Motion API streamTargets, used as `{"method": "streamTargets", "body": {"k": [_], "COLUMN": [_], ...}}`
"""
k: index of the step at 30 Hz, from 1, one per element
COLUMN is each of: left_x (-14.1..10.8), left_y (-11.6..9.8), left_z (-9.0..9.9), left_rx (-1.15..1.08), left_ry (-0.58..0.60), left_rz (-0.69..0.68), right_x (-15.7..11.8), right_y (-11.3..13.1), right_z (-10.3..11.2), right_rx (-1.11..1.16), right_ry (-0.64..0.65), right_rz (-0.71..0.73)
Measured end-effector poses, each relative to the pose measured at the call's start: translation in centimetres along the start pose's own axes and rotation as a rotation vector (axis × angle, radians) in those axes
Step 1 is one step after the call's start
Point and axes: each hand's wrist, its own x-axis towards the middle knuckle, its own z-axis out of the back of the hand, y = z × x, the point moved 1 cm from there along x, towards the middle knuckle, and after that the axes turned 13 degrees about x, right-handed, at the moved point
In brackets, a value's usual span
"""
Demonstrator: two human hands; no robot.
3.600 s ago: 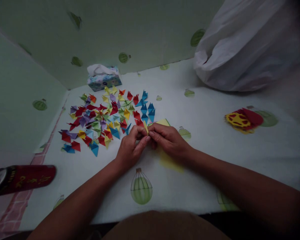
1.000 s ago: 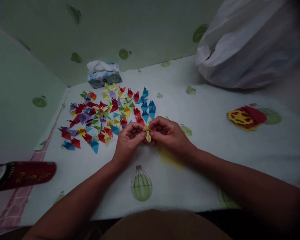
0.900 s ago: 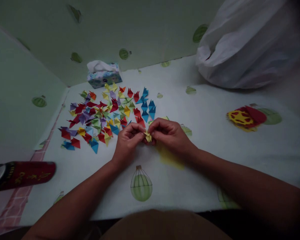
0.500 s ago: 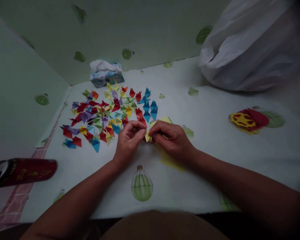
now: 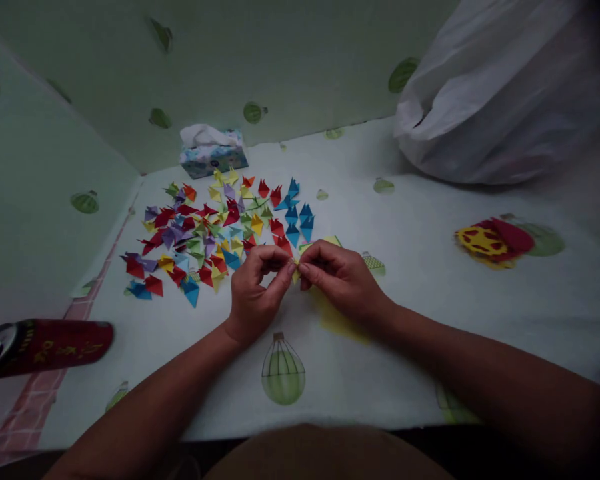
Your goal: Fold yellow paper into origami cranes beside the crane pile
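Note:
Between my fingertips is a small yellow folded paper crane point(image 5: 296, 275), mostly covered by the thumbs. My left hand point(image 5: 260, 283) pinches its left side with thumb and forefinger. From the right, my right hand point(image 5: 343, 277) pinches it too, the two thumbs almost touching. Many small folded paper cranes point(image 5: 233, 213) in red, blue, yellow, green and purple lie spread over the table beyond my left hand. Yellow paper point(image 5: 343, 323) lies under my right hand, and a light yellow-green stack of paper point(image 5: 330, 241) shows partly behind it.
A tissue box point(image 5: 214, 159) stands at the back against the wall. On the left is a dark red drink can point(image 5: 55, 343). A big white plastic bag point(image 5: 485, 127) fills the back right, with a red and yellow cut-out piece point(image 5: 493, 241) in front of it.
Both thumbs have come closer together over the yellow paper, covering more of it. The left hand has turned slightly, and the view has shifted a little.

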Motion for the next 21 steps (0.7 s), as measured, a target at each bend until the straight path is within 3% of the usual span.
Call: {"method": "streamTargets", "body": {"k": [4, 7, 21], "left_x": [0.3, 0.59, 0.55], "left_y": [-0.05, -0.25, 0.01], "left_z": [0.06, 0.15, -0.2], "left_rx": [0.062, 0.117, 0.174], "left_ry": [0.065, 0.098, 0.085], "left_rz": [0.049, 0.014, -0.021], "right_x": [-0.13, -0.15, -0.05], "right_y": [0.27, 0.4, 0.08], "right_z": [0.04, 0.07, 0.07], "right_rx": [-0.196, -0.255, -0.063], "right_ry": [-0.038, -0.049, -0.054], "right_rz": [0.151, 0.202, 0.02]}}
